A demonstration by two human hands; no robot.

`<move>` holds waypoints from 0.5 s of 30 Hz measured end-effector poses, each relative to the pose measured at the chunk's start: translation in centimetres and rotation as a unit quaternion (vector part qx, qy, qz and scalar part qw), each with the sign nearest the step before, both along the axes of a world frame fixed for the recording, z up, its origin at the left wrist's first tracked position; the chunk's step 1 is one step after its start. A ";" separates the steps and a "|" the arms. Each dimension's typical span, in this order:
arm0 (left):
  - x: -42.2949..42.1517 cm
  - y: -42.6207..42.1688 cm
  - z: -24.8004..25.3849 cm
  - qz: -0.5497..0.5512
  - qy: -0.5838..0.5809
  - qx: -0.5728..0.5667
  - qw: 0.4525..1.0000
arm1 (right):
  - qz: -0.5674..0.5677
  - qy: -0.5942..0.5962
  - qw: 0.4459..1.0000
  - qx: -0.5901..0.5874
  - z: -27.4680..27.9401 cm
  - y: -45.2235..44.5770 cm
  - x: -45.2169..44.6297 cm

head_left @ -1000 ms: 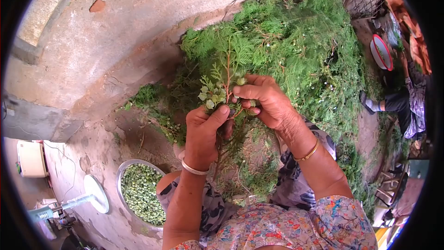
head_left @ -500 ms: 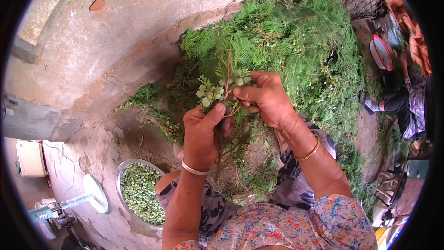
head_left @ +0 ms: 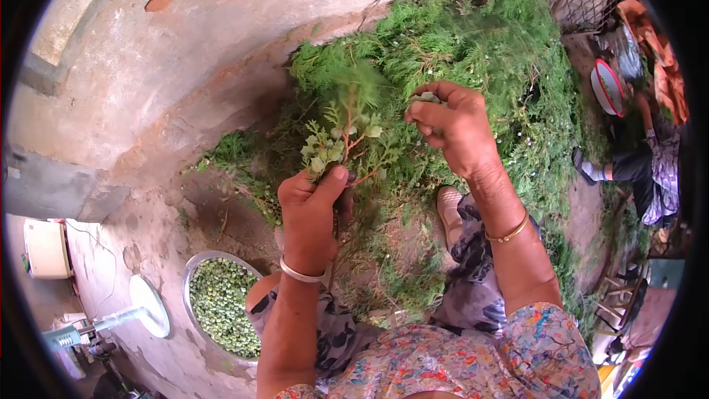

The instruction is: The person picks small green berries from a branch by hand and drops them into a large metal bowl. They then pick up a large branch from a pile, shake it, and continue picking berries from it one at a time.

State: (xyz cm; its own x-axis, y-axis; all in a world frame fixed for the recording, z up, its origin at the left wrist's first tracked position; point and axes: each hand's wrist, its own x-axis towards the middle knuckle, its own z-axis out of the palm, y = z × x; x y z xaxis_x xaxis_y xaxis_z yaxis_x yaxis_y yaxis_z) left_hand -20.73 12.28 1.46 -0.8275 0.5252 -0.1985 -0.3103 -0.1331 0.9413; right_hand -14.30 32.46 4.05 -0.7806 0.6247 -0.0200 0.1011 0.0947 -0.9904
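My left hand is closed around the stem of a cypress branch, which stands upright in front of me. Pale green cones cluster on it just above my thumb, and its feathery tip is blurred. To the right of the branch and apart from it, my right hand pinches picked green cones between thumb and fingers; how many is hidden. A metal basin full of similar green cones sits on the ground at my lower left.
A large heap of cut green branches lies ahead and right, against the wall. A white pedestal fan stands left of the basin. At far right are another person's leg and a red-rimmed bowl.
My right hand has pulled away from the branch, up and right, with cones now in its fingers. My left hand has shifted slightly left with the branch, which carries fewer cones on its right side.
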 end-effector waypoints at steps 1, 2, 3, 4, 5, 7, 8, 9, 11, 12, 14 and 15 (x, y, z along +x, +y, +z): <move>-0.1 -0.1 0.0 0.009 -0.020 0.010 1.000 | 0.004 0.034 0.984 -0.173 -0.4 0.3 0.1; -0.2 -0.1 0.1 0.016 -0.040 0.020 0.999 | 0.007 0.067 0.938 -0.340 -0.7 0.4 0.2; -0.2 -0.2 0.0 0.016 -0.038 0.019 0.999 | 0.025 0.073 0.925 -0.372 -1.1 0.3 0.4; -0.3 -0.2 -0.3 0.015 -0.055 0.049 0.997 | 0.025 0.075 0.925 -0.372 -1.3 0.1 0.5; -0.4 -0.2 -0.4 0.014 -0.071 0.079 0.994 | 0.037 0.072 0.912 -0.402 -1.4 -0.2 0.5; -0.4 0.1 -0.2 0.011 -0.081 0.079 0.994 | 0.037 0.064 0.898 -0.433 -0.8 -1.1 0.4; -0.3 0.2 -0.2 0.010 -0.091 0.076 0.993 | 0.038 0.064 0.898 -0.433 -0.7 -1.2 0.3; -0.2 0.2 -0.2 0.011 -0.091 0.077 0.993 | 0.040 0.042 0.922 -0.383 -0.7 -1.4 0.2; -0.1 0.4 -0.3 -0.001 -0.076 0.062 0.995 | 0.033 0.013 0.945 -0.326 -0.4 -1.7 0.1; 0.0 0.5 -0.4 -0.001 -0.076 0.063 0.995 | 0.033 0.013 0.945 -0.325 -0.3 -1.8 0.0; 0.0 0.7 -0.5 -0.005 -0.055 0.078 0.995 | 0.006 -0.008 0.957 -0.291 -0.2 -2.1 -0.1; 0.1 0.8 -0.4 -0.005 -0.055 0.078 0.995 | 0.007 -0.008 0.957 -0.290 -0.2 -2.2 -0.1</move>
